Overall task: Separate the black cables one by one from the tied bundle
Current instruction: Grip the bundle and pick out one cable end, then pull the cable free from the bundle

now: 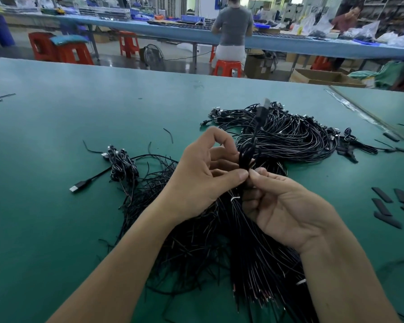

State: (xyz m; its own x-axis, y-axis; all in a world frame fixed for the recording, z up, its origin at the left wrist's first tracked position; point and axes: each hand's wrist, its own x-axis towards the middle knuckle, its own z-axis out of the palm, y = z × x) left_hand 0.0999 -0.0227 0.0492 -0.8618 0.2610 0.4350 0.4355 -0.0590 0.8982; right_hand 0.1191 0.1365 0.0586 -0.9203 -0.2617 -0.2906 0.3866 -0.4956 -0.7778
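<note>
**Black cable** (247, 152): thin, round, smooth-sheathed, folded into a narrow hank and held upright over the tied bundle (254, 252).

**Grip:** the left hand (203, 173) pinches the hank between thumb and fingers. The right hand (287, 210) pinches its lower end.

**Above the grip:** a blurred rectangular plug (265, 108) tops the cable.

**Just below the grip:** a white tie (235, 198) sits on the bundle, whose strands fan out across the matte green table (56, 159).

**Beyond the grip:** a looped cable heap (289, 134).

**Right of the grip:** flat black strips (383, 206).

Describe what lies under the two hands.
Under the left hand and right hand, both pinching one cable, the tied bundle fans over the green table; a white tie shows between them. Strands beneath the palms are hidden.
</note>
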